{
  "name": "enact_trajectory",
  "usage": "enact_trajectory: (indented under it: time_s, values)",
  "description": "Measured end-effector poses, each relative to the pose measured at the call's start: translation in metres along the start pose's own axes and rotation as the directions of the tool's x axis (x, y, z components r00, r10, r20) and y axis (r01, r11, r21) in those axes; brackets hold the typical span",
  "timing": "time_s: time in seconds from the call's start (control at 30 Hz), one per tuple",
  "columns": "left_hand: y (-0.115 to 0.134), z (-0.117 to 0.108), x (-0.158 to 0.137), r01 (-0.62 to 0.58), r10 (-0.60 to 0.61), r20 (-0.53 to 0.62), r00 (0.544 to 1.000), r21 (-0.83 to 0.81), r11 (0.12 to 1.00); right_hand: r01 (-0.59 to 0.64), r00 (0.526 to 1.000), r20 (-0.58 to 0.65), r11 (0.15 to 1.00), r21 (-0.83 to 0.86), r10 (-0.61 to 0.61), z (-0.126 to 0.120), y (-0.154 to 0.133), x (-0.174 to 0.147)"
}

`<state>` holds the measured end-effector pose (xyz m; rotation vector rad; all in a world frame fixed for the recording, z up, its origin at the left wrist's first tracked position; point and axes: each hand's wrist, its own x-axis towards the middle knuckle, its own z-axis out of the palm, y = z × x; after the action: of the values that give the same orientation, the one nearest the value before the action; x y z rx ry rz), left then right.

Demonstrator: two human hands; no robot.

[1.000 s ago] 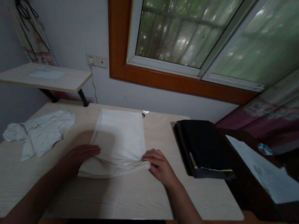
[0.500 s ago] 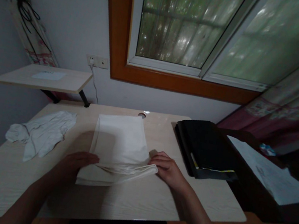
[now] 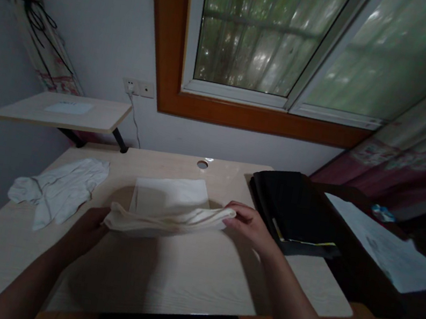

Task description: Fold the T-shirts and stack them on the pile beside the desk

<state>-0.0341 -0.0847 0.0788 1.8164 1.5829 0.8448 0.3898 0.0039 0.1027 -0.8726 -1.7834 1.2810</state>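
A folded white cloth [image 3: 170,196] lies on the desk in front of me, its near part raised off the surface in a loose roll. At the left end of that raised part, my left hand [image 3: 93,226] grips the edge; its fingertips are partly hidden by the fabric. My right hand [image 3: 246,225] pinches the opposite end between thumb and fingers. The far part of the cloth rests flat on the desktop.
A crumpled white cloth [image 3: 65,189] lies on the left of the desk [image 3: 192,281]. To the right is a stack of black folders [image 3: 294,208]. A small raised shelf [image 3: 101,116] stands at the back left. Beyond the desk's right side is a large paper sheet [image 3: 386,246].
Both hands have lifted the near end of the cloth off the desk and moved it away from me. The far edge of the cloth now sits closer to me.
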Motion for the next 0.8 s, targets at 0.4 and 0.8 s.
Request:
enact_trajectory:
  time_s: [0.4,0.8]
  values:
    - [-0.029,0.034,0.087,0.347,-0.358,-0.095,0.929,-0.116,0.931,-0.154,0.907,-0.357,0.964,0.216,0.225,0.039,0.107,0.087]
    - [-0.02,0.038,0.06,0.4,-0.397,0.069,0.915,-0.265,0.877,-0.192,0.967,-0.194,0.974,-0.117,0.167,0.026,0.12,0.052]
